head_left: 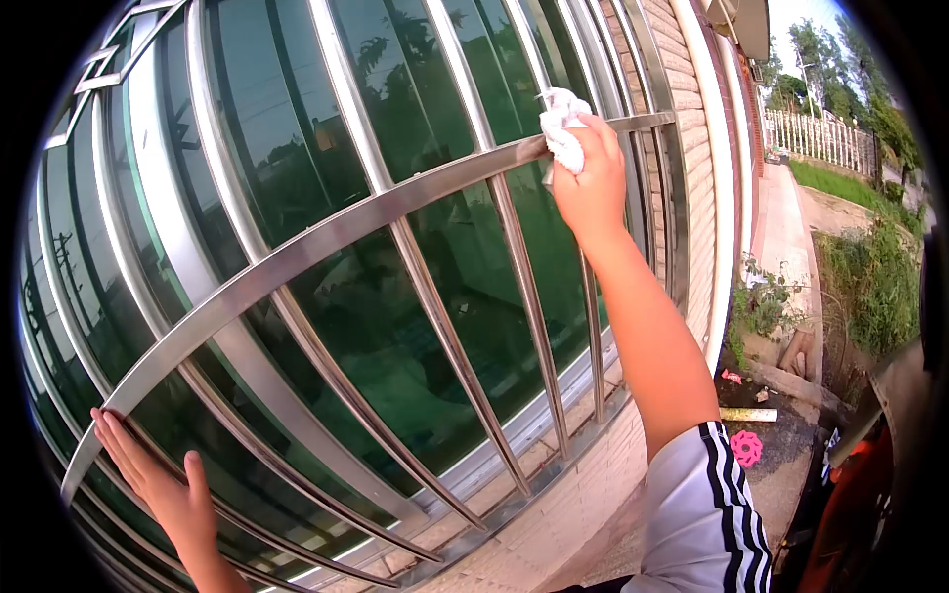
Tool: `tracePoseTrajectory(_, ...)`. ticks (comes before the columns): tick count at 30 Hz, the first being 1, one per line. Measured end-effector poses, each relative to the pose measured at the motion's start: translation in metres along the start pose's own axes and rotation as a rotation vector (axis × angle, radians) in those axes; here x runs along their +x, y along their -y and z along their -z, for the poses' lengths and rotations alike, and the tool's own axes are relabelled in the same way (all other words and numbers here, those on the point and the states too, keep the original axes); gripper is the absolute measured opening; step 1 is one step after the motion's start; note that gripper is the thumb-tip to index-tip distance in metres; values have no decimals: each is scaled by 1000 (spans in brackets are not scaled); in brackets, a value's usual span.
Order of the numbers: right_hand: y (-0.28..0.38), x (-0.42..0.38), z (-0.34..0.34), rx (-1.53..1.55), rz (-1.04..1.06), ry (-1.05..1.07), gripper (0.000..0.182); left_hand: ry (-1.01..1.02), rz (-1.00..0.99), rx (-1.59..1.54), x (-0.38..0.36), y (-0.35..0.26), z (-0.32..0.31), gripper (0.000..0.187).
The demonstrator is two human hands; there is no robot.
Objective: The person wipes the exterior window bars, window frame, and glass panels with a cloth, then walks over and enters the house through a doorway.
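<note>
A metal window grille [415, 193] with upright bars and a flat crossbar stands before green-tinted glass [346, 296]. Up at the right, my right hand [591, 183] is closed round a white cloth [562, 128], which lies against the crossbar where it meets an upright bar. My left hand [158, 474] is at the lower left, its fingers stretched out and its thumb apart, touching the bars near the left end of the crossbar. It holds nothing.
A brick wall [697, 178] and a white pipe [727, 198] run beside the window at the right. Beyond them are a walkway [781, 227], plants [870, 287] and a white fence [820, 138]. A pink flower-shaped object [746, 449] lies low on the ground.
</note>
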State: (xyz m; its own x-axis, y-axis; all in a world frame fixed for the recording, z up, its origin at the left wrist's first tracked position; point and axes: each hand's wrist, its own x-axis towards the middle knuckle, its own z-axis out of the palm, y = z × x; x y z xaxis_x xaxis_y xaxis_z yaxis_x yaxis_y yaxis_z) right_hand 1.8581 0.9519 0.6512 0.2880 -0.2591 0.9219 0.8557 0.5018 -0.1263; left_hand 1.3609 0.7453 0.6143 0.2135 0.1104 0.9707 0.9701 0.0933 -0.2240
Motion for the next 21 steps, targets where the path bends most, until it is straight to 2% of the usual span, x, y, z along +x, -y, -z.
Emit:
tracePoseTrajectory(2,-15,-2,-7,61,16,-42,20,10,30,19,0,-9,-8,87)
tracePoseTrajectory(4,27,-18,-6,178,83,29,19,-52,116,131,2,-19,-18,92)
tracePoseTrajectory(6,71,-26,8,264,260,163,26,-58,136,172,3,-26,-24,94)
tracePoseTrajectory(10,30,-16,6,212,376,172,30,-137,136,157,5,-23,-30,87)
tracePoseTrajectory(12,-27,-8,9,71,248,123,31,-124,172,90,3,-20,-30,83)
tracePoseTrajectory(14,-97,-1,6,47,-1,51,31,-139,165,33,2,-21,-27,81)
tracePoseTrajectory(16,-117,8,14,21,-132,47,30,-136,128,36,1,-18,-27,79)
tracePoseTrajectory(17,-122,4,12,60,-109,49,29,-143,124,36,1,-18,-28,79)
tracePoseTrajectory(19,-83,1,10,92,9,81,28,-180,128,11,1,-19,-29,76)
tracePoseTrajectory(21,-14,-12,23,218,173,228,31,-203,127,-24,1,-21,-29,75)
